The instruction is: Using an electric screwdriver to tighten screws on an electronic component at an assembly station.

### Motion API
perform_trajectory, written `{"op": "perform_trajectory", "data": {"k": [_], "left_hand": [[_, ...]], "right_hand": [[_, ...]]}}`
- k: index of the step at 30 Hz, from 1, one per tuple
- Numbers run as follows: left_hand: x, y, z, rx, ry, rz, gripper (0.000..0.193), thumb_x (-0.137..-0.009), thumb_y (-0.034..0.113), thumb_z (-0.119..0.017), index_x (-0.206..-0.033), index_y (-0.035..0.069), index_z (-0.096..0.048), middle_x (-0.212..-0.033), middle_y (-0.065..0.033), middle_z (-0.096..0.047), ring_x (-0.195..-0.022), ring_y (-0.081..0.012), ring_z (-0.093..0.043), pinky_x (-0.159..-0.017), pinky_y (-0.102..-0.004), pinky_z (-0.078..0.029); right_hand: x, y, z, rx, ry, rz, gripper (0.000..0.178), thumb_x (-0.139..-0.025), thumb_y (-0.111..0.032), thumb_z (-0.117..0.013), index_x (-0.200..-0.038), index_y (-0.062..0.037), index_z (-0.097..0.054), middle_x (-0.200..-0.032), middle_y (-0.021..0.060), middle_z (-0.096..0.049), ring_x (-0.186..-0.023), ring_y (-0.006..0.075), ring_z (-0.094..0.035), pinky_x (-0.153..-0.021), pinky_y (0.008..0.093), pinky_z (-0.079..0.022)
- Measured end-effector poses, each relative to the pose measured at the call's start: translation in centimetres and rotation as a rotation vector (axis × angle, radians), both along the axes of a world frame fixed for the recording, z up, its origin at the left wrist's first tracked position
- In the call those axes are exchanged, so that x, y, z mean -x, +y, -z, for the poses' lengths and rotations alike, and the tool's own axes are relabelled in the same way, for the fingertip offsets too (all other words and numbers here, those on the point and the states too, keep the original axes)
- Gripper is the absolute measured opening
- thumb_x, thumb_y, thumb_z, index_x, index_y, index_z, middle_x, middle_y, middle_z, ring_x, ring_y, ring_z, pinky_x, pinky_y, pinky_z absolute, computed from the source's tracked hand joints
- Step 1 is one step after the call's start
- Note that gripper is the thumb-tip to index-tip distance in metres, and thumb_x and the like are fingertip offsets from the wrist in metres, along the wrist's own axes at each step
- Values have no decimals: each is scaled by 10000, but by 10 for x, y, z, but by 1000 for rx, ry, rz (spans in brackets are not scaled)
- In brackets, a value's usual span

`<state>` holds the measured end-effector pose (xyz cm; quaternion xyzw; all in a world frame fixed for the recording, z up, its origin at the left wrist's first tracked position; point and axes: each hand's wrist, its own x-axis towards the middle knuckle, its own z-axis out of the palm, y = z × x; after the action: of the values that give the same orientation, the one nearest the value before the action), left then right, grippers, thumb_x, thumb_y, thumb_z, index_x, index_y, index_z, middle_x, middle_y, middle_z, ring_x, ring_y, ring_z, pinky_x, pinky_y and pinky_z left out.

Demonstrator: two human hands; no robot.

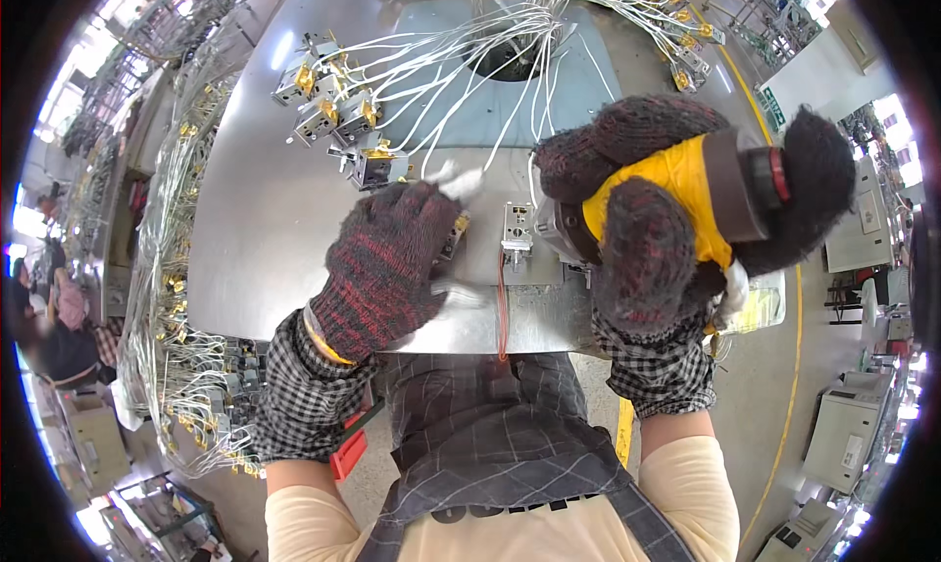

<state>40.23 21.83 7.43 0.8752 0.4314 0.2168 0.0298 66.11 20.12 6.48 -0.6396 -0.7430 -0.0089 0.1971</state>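
My left hand, in a dark red-and-black knitted glove with white fingertips, is closed around a small metal part with a gold-coloured piece, mostly hidden by the fingers. My right hand, gloved alike, wraps round a yellow-and-dark-grey power tool. The tool's grey front end points left, toward the middle of the steel worktable. Between the hands stands a small metal fixture, from which thin red wires run over the table's near edge.
White cables fan out from a dark round opening at the back. Several metal connector blocks with gold parts lie at their left ends, more at the far right. Bundled cables hang along the left side. A red object is below the left forearm.
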Motion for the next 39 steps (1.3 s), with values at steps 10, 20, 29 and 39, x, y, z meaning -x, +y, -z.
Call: {"op": "perform_trajectory", "data": {"k": [10,20,29,39], "left_hand": [[15,19,13,-52,99,155,641,-711,266,-757,-1306,129,-562,-1063,-85,-643,-1002,-271,-608,-833,-407,-485],[-29,12,4,101,-241,58,501,-742,172,-785,-1205,65,-626,-1054,-148,-683,-879,-276,-705,-750,-350,-566],[-32,19,4,424,-307,-11,654,-727,417,-802,-1234,68,-582,-1070,-152,-670,-946,-313,-681,-810,-388,-547],[-39,16,10,423,-273,-30,702,-710,489,-796,-1237,75,-588,-1033,-141,-669,-940,-330,-667,-801,-420,-527]], "right_hand": [[45,35,-26,-182,1012,-441,746,-859,-212,-733,-1459,-66,-313,-1312,142,-543,-1137,210,-585,-987,354,-480],[44,36,-71,-547,1263,-393,661,-953,-306,-541,-1454,-49,-194,-939,196,-660,-720,285,-676,-626,397,-566],[37,43,-60,-563,1588,-613,680,-927,-175,-599,-1467,-182,-185,-926,215,-636,-647,299,-675,-531,384,-564],[55,23,-53,-364,1587,-601,704,-899,-104,-669,-1458,-226,-258,-1060,220,-628,-808,310,-688,-682,485,-612]]}}
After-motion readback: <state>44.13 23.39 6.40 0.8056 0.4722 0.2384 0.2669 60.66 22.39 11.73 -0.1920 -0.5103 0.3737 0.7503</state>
